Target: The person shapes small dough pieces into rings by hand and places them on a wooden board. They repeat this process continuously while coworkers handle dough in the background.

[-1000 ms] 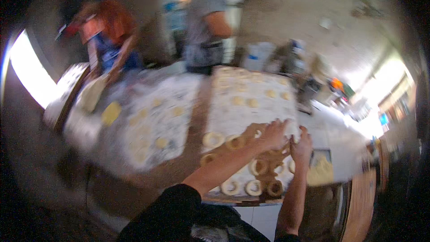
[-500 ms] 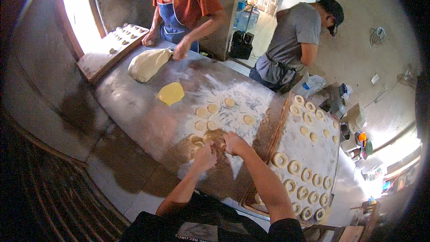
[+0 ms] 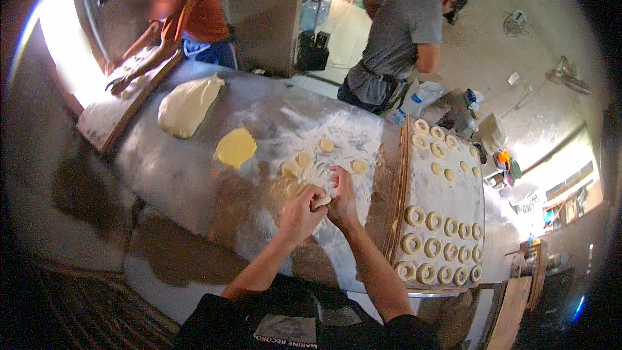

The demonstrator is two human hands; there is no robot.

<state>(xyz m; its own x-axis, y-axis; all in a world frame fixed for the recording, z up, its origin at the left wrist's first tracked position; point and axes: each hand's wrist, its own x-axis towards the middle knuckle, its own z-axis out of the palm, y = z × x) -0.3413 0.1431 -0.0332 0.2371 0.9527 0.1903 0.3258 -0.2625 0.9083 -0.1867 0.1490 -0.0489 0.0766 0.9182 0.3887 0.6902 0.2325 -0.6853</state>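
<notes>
Above the flour-dusted worktable (image 3: 353,131), a small piece of pale dough (image 3: 321,201) now shows between the hands, unseen there half a second ago, so one piece appears to be in work. The left hand (image 3: 302,213) curls around it; whether the right hand (image 3: 343,201) grips, I cannot tell. Dough rounds (image 3: 326,146) lie just beyond.

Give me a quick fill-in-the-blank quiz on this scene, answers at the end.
A small pale piece of ____ shows between the left hand and the right hand.
The flat sheet near the big lump is coloured ____.
The tray of rings lies to the hands' ____.

Missing words: dough; yellow; right.
</notes>
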